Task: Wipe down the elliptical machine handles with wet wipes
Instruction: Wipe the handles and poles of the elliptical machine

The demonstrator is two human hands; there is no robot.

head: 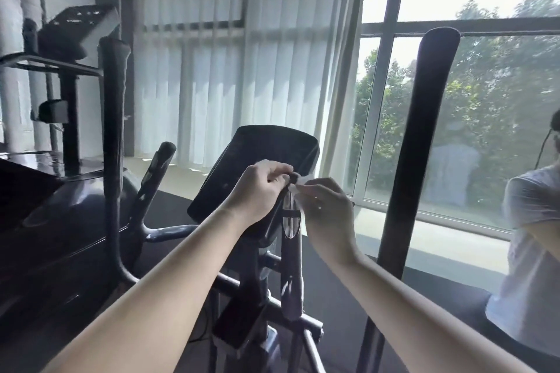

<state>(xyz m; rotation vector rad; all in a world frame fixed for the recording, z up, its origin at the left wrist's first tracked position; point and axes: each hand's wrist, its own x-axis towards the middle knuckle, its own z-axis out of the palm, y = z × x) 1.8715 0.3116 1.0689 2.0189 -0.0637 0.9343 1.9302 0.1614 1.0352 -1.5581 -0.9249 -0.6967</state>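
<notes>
The elliptical's black console stands in the middle of the view. Just right of it rises a short inner handle with a shiny sensor plate. My left hand grips the top end of that handle. My right hand pinches a small white wet wipe against the same tip, touching my left fingers. A tall black moving handle rises at the right and another at the left. A second short handle stands left of the console.
Another exercise machine with a raised console stands at the back left. White vertical blinds and a large window lie behind. A person in a white shirt stands at the right edge. A dark pack-like item sits low on the frame.
</notes>
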